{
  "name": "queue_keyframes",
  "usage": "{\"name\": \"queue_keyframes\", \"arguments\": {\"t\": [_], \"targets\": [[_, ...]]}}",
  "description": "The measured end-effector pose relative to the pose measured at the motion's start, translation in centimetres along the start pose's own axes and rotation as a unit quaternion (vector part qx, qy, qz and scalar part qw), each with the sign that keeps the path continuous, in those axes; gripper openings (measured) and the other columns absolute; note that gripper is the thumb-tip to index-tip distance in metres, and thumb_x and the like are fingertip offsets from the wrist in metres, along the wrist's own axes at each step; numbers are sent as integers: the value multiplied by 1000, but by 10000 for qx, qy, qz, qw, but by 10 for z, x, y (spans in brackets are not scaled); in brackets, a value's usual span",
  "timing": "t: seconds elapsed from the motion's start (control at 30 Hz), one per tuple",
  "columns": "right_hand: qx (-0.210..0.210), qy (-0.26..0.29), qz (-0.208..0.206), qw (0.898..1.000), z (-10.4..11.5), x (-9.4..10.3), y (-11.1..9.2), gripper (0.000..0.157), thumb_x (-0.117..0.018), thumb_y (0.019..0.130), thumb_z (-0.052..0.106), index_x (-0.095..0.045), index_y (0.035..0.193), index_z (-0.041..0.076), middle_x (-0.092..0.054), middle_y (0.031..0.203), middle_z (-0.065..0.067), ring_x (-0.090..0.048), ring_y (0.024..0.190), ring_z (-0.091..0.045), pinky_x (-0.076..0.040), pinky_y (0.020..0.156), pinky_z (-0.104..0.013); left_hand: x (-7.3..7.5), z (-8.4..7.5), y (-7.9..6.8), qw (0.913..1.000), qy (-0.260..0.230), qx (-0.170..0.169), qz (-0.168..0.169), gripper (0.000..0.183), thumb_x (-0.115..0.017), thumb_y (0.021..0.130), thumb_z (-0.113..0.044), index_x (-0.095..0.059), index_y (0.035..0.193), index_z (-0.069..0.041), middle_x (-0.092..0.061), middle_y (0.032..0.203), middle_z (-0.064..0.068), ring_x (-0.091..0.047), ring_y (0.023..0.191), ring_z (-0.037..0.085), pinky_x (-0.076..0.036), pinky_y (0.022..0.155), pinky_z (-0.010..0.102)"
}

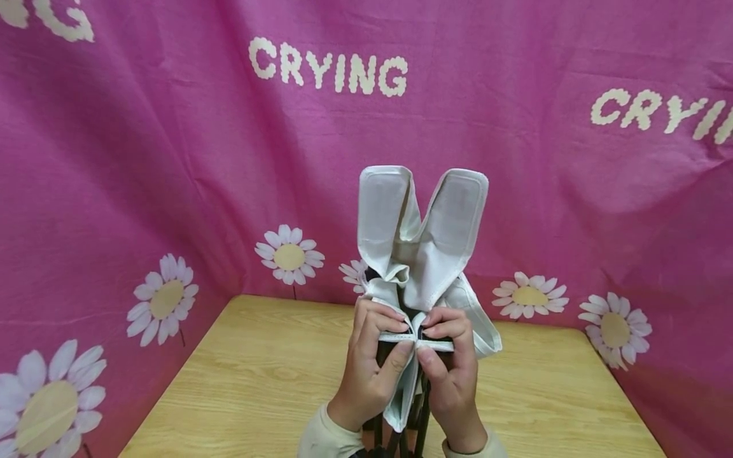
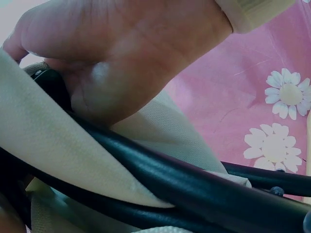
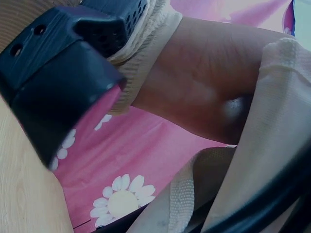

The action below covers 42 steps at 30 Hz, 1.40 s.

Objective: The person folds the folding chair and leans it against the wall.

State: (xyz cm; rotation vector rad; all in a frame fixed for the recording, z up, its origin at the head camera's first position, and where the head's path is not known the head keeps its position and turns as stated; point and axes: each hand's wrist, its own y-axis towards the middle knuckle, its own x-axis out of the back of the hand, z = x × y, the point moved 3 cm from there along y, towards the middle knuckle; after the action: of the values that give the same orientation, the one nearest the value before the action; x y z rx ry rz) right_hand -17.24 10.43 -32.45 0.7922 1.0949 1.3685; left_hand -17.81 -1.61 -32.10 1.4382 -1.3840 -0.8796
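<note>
fabric (image 1: 429, 280) between left hand (image 1: 369, 366) and right hand (image 1: 456, 372) | table (image 1: 258, 375) below | curtain (image 1: 487, 127) behind

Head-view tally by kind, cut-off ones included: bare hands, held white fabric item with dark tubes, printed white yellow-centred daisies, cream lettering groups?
Bare hands: 2
Held white fabric item with dark tubes: 1
Printed white yellow-centred daisies: 6
Cream lettering groups: 3, two cut off
Total: 12

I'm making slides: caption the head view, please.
Left hand and right hand pinch white fabric above a wooden table.
</note>
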Motion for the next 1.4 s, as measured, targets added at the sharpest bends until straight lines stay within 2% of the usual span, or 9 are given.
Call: {"name": "queue_keyframes", "arguments": {"t": [0.7,1.0,1.23,1.33,1.4], "targets": [[195,101,-391,9990,-18,-3,0,15,-50,76,-10,-44,89,-12,-47,102,-19,-47,98,-26,-43,85,-27,-3,18,0,9996,-216,52,-201,16,-61,85,-2,-52,98,-3,-49,105,15,-48,100,26,-40,90,35],[236,-121,-648,9975,-24,-3,4,14,-51,76,-6,-45,87,-12,-49,99,-18,-48,96,-26,-42,86,-29,-6,24,4,9992,-257,23,-290,16,-59,83,-4,-53,98,-3,-50,104,15,-49,100,27,-41,90,36],[253,-231,-681,9971,-22,-1,7,15,-51,75,-5,-45,86,-12,-50,97,-18,-49,95,-26,-42,85,-30,-3,23,6,9991,-350,34,-244,14,-57,87,-11,-53,99,-5,-51,105,14,-50,100,26,-41,89,36],[260,-202,-657,9973,-21,0,7,14,-49,74,-5,-46,86,-12,-51,97,-18,-48,95,-27,-41,86,-30,0,24,7,9987,-433,-28,-275,12,-51,92,-15,-54,97,-4,-51,103,14,-51,98,26,-41,88,36],[216,-117,-638,9977,-20,2,6,11,-46,79,-4,-48,87,-11,-51,99,-18,-48,96,-27,-40,87,-31,1,25,6,9981,-511,-76,-342,17,-44,97,-17,-55,96,-3,-52,102,15,-51,97,27,-41,88,37]]}}
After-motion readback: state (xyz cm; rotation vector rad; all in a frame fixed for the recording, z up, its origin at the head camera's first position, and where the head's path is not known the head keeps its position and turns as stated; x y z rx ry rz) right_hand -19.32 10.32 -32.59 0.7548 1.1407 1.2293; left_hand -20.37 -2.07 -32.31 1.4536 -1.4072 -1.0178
